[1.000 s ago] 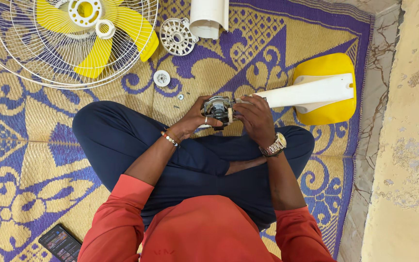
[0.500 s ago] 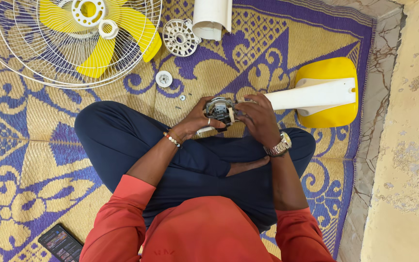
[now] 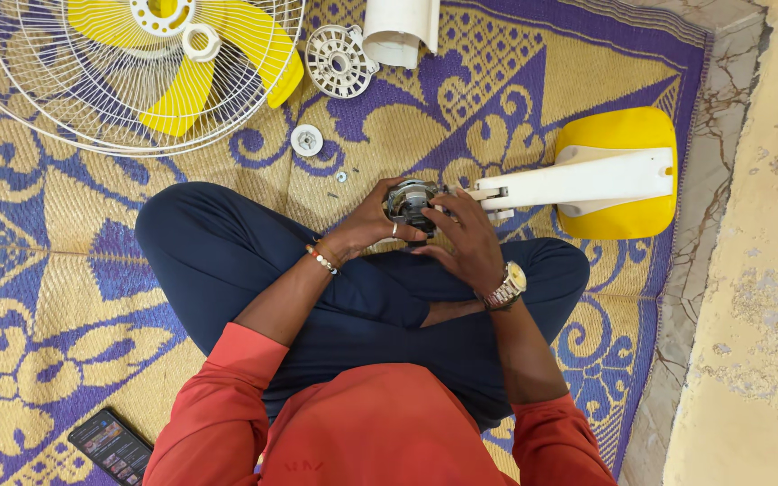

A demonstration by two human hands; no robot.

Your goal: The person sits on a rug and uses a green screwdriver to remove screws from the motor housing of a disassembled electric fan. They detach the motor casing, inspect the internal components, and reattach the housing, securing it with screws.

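I sit cross-legged on a patterned mat. Both hands hold a bare metal fan motor [image 3: 407,200] in front of my knees. My left hand [image 3: 366,225] grips the motor from its left side, with a bead bracelet on the wrist. My right hand [image 3: 465,241], with a wristwatch, covers the motor's right and near side. The motor is joined to a white fan stand [image 3: 578,177] that lies flat and ends in a yellow base [image 3: 619,135] on the right.
A white wire fan guard [image 3: 65,99] with yellow blades [image 3: 186,90] lies at the far left. A white round vented plate [image 3: 339,59], a white housing [image 3: 400,31], a small white cap [image 3: 306,139] and loose screws [image 3: 341,177] lie beyond my knees. A phone [image 3: 110,445] lies lower left. Concrete floor [image 3: 749,297] at right.
My hands stay on the motor with only small finger shifts. The view has moved slightly.
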